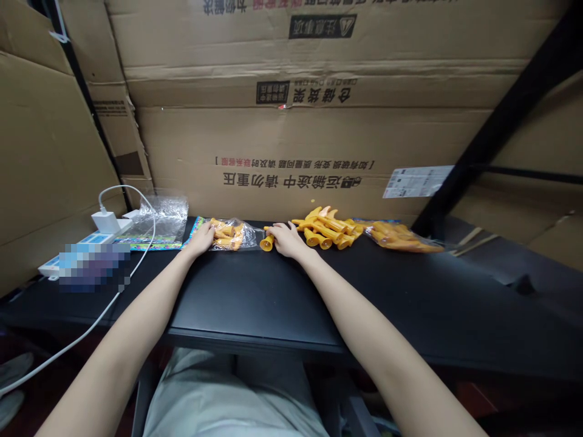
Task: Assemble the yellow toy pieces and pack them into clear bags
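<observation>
My left hand (201, 239) is closed on the left edge of a clear plastic bag (248, 237) that lies on the black table. Inside the bag are several yellow-orange plastic pieces (224, 228). In my right hand (288, 240) is a yellow plastic piece with a flared, hollow end (267, 244), just right of the bag's end. The rest of that piece is hidden by my fingers. Right beside this hand lies a loose pile of similar yellow pieces (330, 229), with flared round ends toward me and pointed, finger-like tips at the back.
A second filled plastic bag (401, 237) lies at the right. To the left are flat clear packaging (164, 218), a white power strip (50, 267) with a plugged-in charger (104, 221), and a white cable (98, 318) crossing the table edge. Cardboard (291, 133) walls the back.
</observation>
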Motion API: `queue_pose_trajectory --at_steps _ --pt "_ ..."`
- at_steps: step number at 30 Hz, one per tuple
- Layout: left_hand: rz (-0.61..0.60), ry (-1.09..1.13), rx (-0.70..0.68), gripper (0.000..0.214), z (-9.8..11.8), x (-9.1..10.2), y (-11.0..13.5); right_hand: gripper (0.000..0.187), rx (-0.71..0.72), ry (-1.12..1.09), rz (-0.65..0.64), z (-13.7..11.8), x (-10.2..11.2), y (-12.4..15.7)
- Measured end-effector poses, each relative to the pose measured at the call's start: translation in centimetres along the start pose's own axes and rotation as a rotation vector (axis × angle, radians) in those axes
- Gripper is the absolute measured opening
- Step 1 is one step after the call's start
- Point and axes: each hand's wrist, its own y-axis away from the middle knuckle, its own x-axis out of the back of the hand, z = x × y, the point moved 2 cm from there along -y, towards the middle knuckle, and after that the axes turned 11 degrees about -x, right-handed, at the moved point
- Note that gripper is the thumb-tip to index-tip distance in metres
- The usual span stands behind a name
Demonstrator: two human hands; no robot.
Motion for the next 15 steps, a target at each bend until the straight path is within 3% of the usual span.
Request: queue_pose_trajectory --at_steps 4,9,15 --pt "-0.023 -0.003 0.015 0.020 0.2 0.1 0.1 0.025 -0.069 0.065 -0.003 -0.2 1.1 0.3" --pt "-0.020 0.003 0.024 0.020 0.3 0.3 0.1 0.023 -0.109 0.149 -0.155 -0.6 1.6 0.7" --pt "-0.016 0.027 0.034 0.020 0.5 0.3 0.1 0.024 -0.266 0.224 -0.080 -0.4 2.7 0.8"
